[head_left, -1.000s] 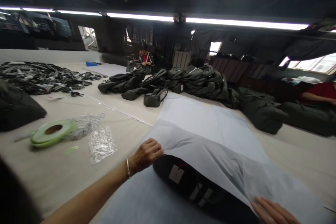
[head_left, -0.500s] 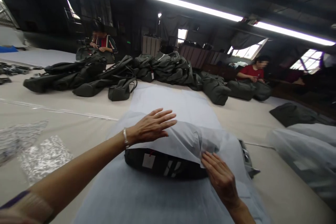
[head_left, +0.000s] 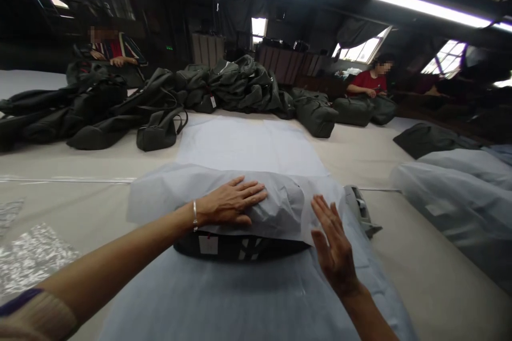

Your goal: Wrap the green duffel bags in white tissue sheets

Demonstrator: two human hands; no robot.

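A dark bag with a white hang tag and pale stripes on its side lies in front of me. White tissue paper drapes over its top, so most of the bag is hidden. My left hand lies flat on the paper, fingers stretched out. At the right end of the bag, my right hand is raised with fingers extended beside the paper's edge, holding nothing. Beneath the bag spreads a light blue sheet.
A tape dispenser stands right of the bag. Dark bags are heaped across the table. Plastic-wrapped bags lie at right, shiny plastic packets at left. Two people handle bags at the far side.
My left hand has come down onto the paper. My right hand has let go of the paper's edge and lifted, fingers spreading. The view has shifted slightly.
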